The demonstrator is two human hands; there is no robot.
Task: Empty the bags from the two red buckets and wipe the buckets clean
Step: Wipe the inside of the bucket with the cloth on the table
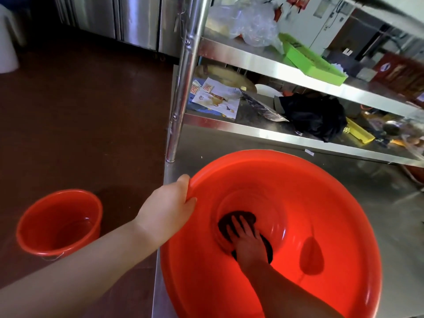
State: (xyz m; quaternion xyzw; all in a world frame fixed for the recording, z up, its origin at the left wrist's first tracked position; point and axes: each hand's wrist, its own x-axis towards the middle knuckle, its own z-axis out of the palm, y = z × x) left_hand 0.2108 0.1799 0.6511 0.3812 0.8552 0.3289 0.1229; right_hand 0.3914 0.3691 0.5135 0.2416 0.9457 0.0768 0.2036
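- The steel table (358, 203) fills the right half of the view, with two shelves above it from 12 to 3 o'clock.
- The near red bucket (332, 203) stands on the table at 5 o'clock, mouth up toward the camera.
- The second red bucket (41, 226) stands upright on the dark floor (80, 111) at 8 o'clock, well apart from the table; a little water shows in its bottom.
- The left hand (169, 205) grips the near bucket's rim at its 9 o'clock edge, thumb curled over the inside and fingers wrapped round the outside.
- The right hand (246, 239) reaches down inside the near bucket, fingers spread fairly flat, pressing on a dark cloth (241, 218) that lies on the bucket's bottom.
- On the lower shelf, at 1 to 2 o'clock, lie printed papers (218, 99) and a black bundle (316, 115).
- On the upper shelf, at 1 o'clock, sit a clear plastic bag (250, 24) and a green tray (309, 63).
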